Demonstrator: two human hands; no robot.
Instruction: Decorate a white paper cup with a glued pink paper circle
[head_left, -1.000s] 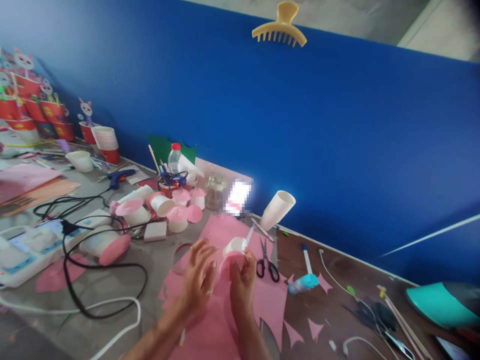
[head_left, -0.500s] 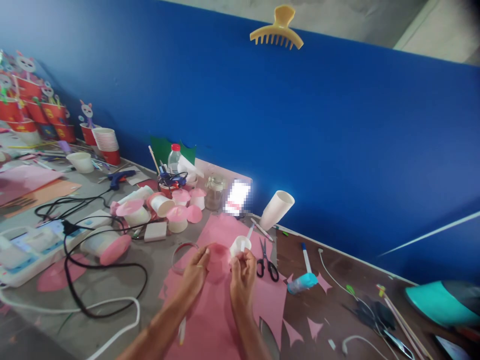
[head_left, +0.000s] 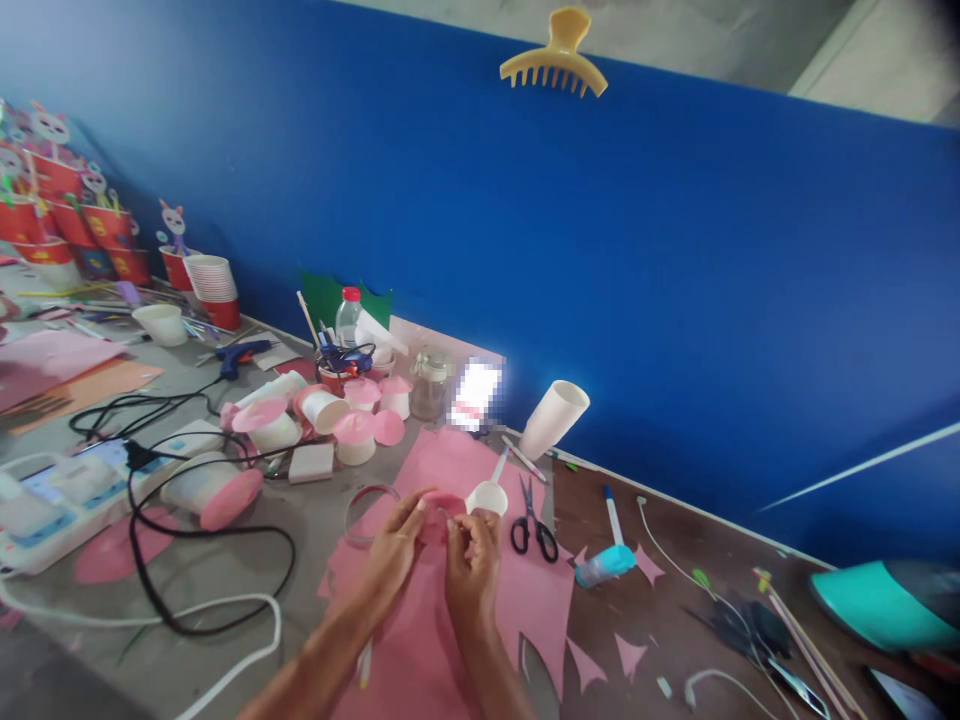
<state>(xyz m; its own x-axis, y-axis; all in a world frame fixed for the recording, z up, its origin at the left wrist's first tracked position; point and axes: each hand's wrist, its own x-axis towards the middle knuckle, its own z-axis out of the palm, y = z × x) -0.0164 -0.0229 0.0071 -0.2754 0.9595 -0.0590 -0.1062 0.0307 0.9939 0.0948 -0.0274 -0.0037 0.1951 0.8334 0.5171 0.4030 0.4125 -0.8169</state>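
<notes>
Between thumb and fingers, my left hand [head_left: 396,542] grips a pink paper piece [head_left: 442,499], which looks rounded and slightly bent. My right hand [head_left: 474,562] is pinched closed at the right edge of that piece; whether it grips the paper or something small is hidden by the fingers. Just behind my right hand is a small white cup [head_left: 490,496] with a pale strip [head_left: 500,464] sticking up beyond it. Both hands are above a large pink sheet [head_left: 420,640]. Black-handled scissors [head_left: 535,538] lie on the sheet to the right.
At left lie a black cable [head_left: 292,560], a power strip [head_left: 60,505] and a blue glue gun [head_left: 241,352]. Several pink-topped white cups [head_left: 355,440] stand near a glass jar [head_left: 431,385]. A tall white cup [head_left: 553,420] leans by the blue wall; a tape roll [head_left: 360,518] is left of my hands.
My right hand has moved left from the small white cup to the pink paper piece. My left hand has tilted the piece, and the cup is more exposed.
</notes>
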